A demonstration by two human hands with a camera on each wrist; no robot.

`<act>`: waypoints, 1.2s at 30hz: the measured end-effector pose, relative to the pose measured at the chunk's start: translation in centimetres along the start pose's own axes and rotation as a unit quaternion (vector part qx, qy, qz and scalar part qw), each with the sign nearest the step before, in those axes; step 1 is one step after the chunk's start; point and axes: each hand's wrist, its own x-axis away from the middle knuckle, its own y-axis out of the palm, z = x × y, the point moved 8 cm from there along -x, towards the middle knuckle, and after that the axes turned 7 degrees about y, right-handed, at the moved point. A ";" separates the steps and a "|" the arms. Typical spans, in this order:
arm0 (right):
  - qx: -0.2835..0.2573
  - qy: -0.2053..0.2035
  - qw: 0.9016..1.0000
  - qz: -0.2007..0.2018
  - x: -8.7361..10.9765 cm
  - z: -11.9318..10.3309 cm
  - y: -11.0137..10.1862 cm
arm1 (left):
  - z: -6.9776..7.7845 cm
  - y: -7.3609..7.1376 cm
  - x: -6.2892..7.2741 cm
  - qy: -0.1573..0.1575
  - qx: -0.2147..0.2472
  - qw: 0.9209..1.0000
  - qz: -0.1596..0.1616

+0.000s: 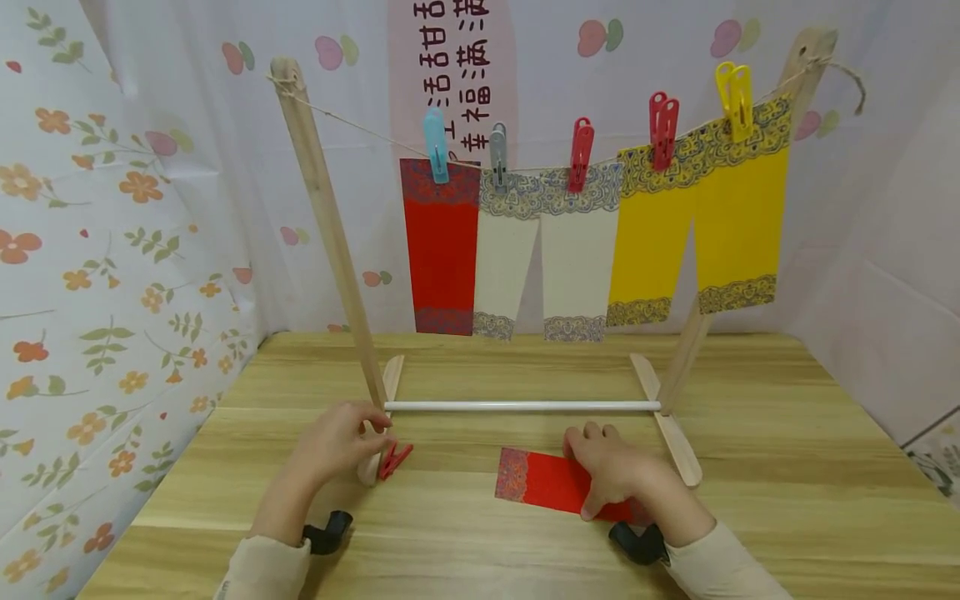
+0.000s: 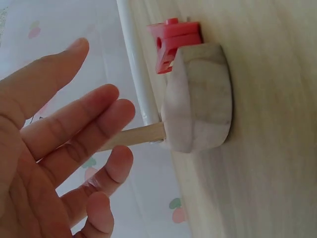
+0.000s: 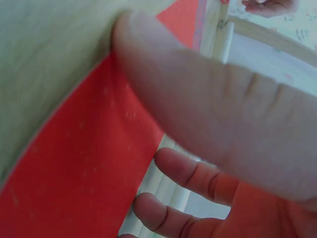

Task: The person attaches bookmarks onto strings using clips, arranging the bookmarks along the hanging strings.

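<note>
My left hand (image 1: 337,443) hovers beside the left foot of the wooden rack, its fingers loosely bent and holding nothing. Just past its fingertips a red clothespin (image 1: 393,461) lies against that foot; the left wrist view shows the clothespin (image 2: 179,37) at the end of the wooden foot (image 2: 203,99). On the table, a red paper strip (image 1: 551,482) with a patterned band at its left end lies under my right hand (image 1: 611,468). That hand spans the strip's width, thumb (image 3: 163,64) at the near edge and fingertips at the far edge. The palm hides the strip's right part.
A string (image 1: 352,125) runs between two wooden posts, with red, white and yellow paper strips (image 1: 442,258) hanging from it by coloured clothespins (image 1: 580,154). A white rod (image 1: 521,406) joins the posts low across the table. Patterned cloth (image 1: 112,250) stands behind and left.
</note>
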 end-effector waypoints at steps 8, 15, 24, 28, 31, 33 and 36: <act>0.009 0.003 1.000 -0.002 0.0 -0.2 0.2 | -0.6 1.5 0.1 -0.040 0.015 0.998 -0.039; 0.005 -0.012 1.000 -0.007 0.1 -0.2 0.3 | -0.6 2.2 0.0 -0.039 0.033 0.997 -0.054; 0.013 -0.012 1.000 -0.007 -0.3 0.1 0.3 | -0.3 3.0 -0.2 -0.031 0.001 0.997 -0.070; 0.010 -0.015 1.000 -0.010 -0.4 0.2 0.2 | 0.0 3.3 -0.2 -0.033 -0.012 0.997 -0.070; 0.004 -0.012 1.000 -0.013 -0.5 0.3 0.1 | 0.6 3.4 -0.2 -0.016 -0.020 0.997 -0.072; -0.006 -0.009 1.000 -0.014 -0.5 0.4 0.1 | 0.8 3.4 -0.2 -0.008 -0.025 0.997 -0.073; -0.021 -0.013 1.000 -0.011 -0.6 0.4 -0.2 | 1.1 3.4 -0.2 0.004 -0.027 0.997 -0.075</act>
